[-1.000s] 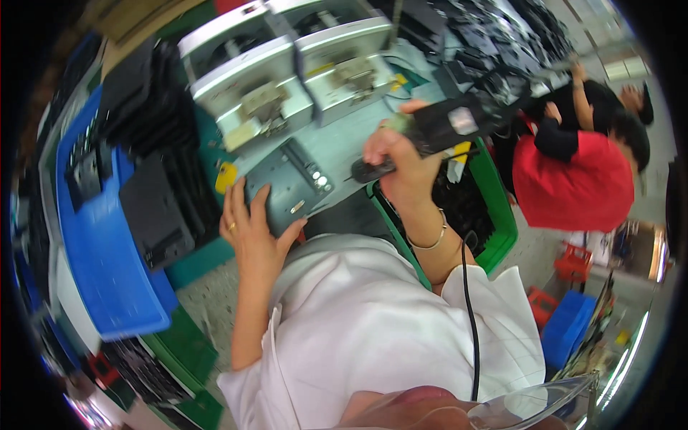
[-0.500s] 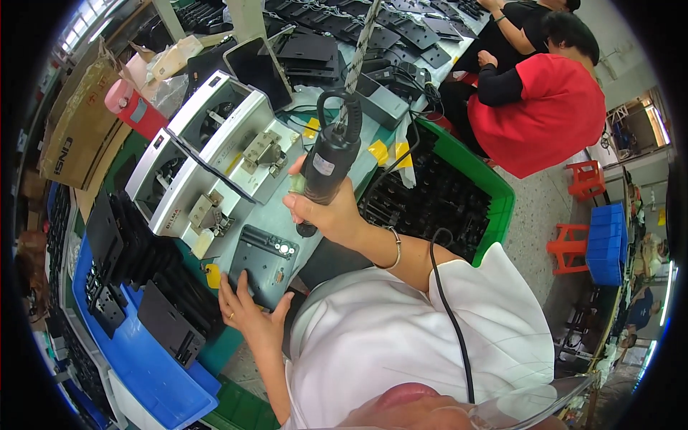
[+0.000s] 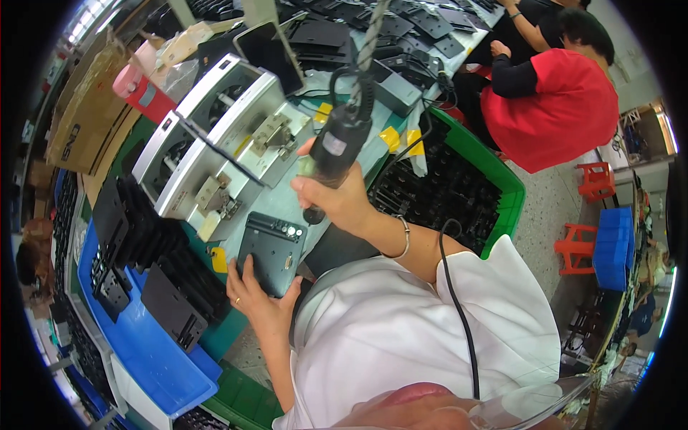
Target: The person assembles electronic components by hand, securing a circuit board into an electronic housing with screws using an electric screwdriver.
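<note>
In my right hand point(image 3: 344, 197) is a black electric screwdriver point(image 3: 337, 147), gripped around its body and hanging from a coiled line. Its lower end stands just beside the far right corner of a dark metal plate point(image 3: 271, 252). The plate lies flat at the bench edge, with several small round screws or posts along its far end. My left hand point(image 3: 261, 299) holds the plate's near end, thumb on the right side and fingers on the left. A small pale green thing point(image 3: 307, 168) shows at my right fingers; its kind is unclear.
Beyond the plate stands a white two-bay machine point(image 3: 222, 147) with metal fixtures. Black plates fill a blue bin point(image 3: 154, 373) at left; black parts fill a green crate point(image 3: 512, 208) at right. A red bottle point(image 3: 143, 97) stands behind. Two people sit at far right, one in red point(image 3: 552, 111).
The whole view has shifted slightly, so things appear a little higher and further right. Both hands keep their holds on the screwdriver and the plate.
</note>
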Action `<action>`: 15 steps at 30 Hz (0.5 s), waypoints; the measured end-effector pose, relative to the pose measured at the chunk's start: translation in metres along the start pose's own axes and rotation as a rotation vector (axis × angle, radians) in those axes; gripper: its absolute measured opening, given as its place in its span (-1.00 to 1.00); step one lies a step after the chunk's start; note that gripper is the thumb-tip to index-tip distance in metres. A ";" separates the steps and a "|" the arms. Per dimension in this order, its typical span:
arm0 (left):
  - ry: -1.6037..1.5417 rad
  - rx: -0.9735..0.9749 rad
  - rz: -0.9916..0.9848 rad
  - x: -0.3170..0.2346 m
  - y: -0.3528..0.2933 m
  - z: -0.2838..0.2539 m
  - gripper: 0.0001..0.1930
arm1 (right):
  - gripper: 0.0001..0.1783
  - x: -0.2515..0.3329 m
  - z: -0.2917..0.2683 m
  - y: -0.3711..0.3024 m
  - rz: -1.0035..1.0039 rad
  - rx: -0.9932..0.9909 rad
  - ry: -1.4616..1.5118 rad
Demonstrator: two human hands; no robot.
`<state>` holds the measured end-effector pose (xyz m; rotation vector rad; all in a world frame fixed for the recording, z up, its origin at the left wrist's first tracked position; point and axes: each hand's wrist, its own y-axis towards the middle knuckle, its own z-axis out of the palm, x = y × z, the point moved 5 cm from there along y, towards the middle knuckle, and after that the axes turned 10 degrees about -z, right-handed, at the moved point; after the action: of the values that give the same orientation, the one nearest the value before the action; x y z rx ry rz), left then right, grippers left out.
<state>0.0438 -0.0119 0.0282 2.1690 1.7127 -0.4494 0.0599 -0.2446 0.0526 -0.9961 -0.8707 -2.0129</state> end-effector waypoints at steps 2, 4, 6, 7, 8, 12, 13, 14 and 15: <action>-0.001 -0.024 0.005 -0.001 -0.004 -0.002 -0.05 | -0.51 0.001 0.000 -0.002 0.021 -0.014 -0.016; -0.032 -0.044 -0.015 -0.002 -0.011 -0.006 -0.06 | -0.50 -0.005 -0.001 -0.006 0.014 0.000 0.007; -0.038 -0.025 -0.029 -0.006 -0.010 -0.008 -0.09 | -0.53 -0.002 -0.005 -0.003 -0.030 -0.049 0.026; -0.063 -0.029 0.002 -0.011 -0.007 -0.012 -0.10 | -0.54 0.001 -0.010 -0.003 -0.024 -0.088 0.068; -0.098 -0.036 0.012 -0.015 -0.006 -0.016 -0.12 | -0.54 0.003 -0.013 -0.002 -0.056 -0.082 0.112; -0.138 -0.043 -0.035 -0.016 -0.008 -0.028 -0.10 | -0.56 0.010 -0.011 0.000 -0.082 -0.027 0.114; -0.164 -0.049 -0.025 -0.020 -0.009 -0.032 -0.09 | -0.57 0.013 -0.009 0.001 -0.084 0.003 0.095; -0.192 -0.054 -0.008 -0.022 -0.012 -0.035 -0.08 | -0.58 0.012 -0.007 0.001 -0.069 0.015 0.097; -0.195 -0.061 -0.018 -0.022 -0.011 -0.036 -0.08 | -0.58 0.009 -0.007 0.002 -0.064 0.026 0.097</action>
<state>0.0300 -0.0123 0.0689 1.9968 1.6201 -0.5852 0.0548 -0.2537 0.0576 -0.8588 -0.8845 -2.0793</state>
